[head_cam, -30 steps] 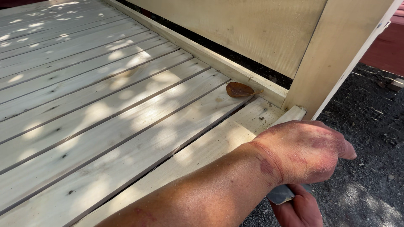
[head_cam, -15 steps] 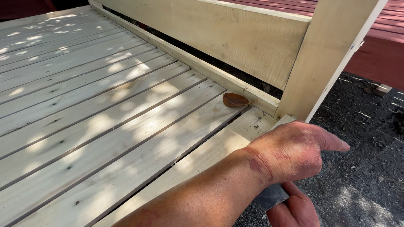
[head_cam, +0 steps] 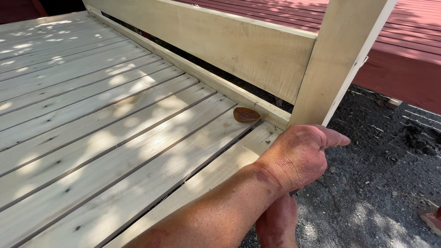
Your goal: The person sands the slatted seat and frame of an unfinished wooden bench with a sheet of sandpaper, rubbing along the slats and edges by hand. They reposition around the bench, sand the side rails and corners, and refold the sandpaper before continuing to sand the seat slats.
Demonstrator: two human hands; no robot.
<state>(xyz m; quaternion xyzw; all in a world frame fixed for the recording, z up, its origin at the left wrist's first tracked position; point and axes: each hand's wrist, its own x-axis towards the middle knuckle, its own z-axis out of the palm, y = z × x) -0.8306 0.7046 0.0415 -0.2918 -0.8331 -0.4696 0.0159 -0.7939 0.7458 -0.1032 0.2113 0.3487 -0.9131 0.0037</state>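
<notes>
This is an outdoor yard or building site beside a house, not an indoor room. Dappled sunlight and leaf shadows fall across a bare, unpainted slatted platform [head_cam: 105, 133] with a rail [head_cam: 220, 46] and an upright post [head_cam: 340, 59], all of fresh pale timber, and a dry brown leaf [head_cam: 246, 114] lies on the slats. Beside it is dark gravelly dirt [head_cam: 381, 160] with scattered debris, and behind runs a red-painted deck [head_cam: 404, 50].
</notes>
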